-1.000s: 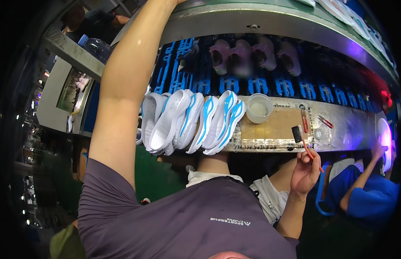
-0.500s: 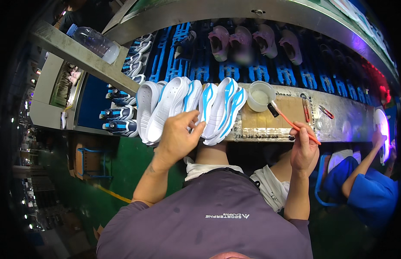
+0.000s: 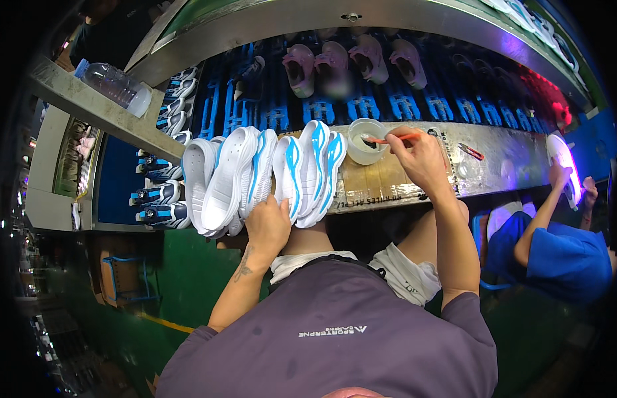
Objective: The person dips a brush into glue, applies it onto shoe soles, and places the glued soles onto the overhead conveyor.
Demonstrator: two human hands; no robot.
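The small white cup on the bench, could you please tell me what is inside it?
The brush held by the right hand dips its tip into the white cup. Any liquid inside cannot be made out.
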